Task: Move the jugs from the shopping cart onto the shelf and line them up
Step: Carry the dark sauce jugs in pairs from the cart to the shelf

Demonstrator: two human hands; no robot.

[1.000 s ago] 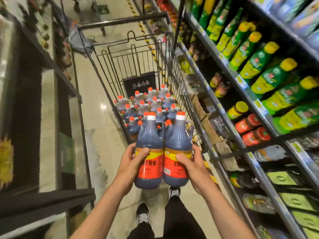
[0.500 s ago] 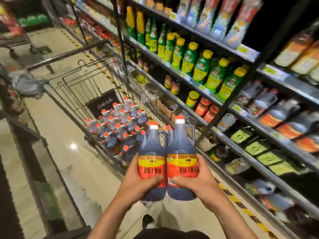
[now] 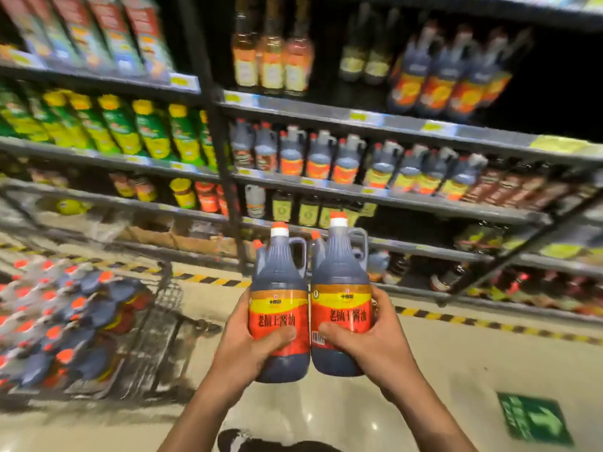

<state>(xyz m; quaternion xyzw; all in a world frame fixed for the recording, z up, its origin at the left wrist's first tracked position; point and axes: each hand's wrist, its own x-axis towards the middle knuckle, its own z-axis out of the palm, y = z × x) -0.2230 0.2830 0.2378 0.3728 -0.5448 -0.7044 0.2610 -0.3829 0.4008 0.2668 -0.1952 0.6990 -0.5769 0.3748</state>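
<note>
Two dark jugs with red-and-yellow labels and orange caps are held side by side in front of me, touching. My left hand (image 3: 248,344) grips the left jug (image 3: 279,308) round its lower body. My right hand (image 3: 368,340) grips the right jug (image 3: 341,301) the same way. The shopping cart (image 3: 163,308) sits at the lower left, blurred, with several more jugs (image 3: 65,321) inside. Straight ahead, a shelf (image 3: 375,190) carries a row of similar jugs (image 3: 346,161).
Dark metal shelving fills the view ahead, with green bottles (image 3: 124,125) at the left and other bottles above. A black upright post (image 3: 222,158) divides the shelves. Yellow-black floor tape (image 3: 489,324) runs along the shelf base. A green floor sign (image 3: 535,419) lies at the lower right.
The view has swung right from the cart to face the shelving. Both hands keep their grip on the two jugs, which stay together in front of me. The cart now lies at the left.
</note>
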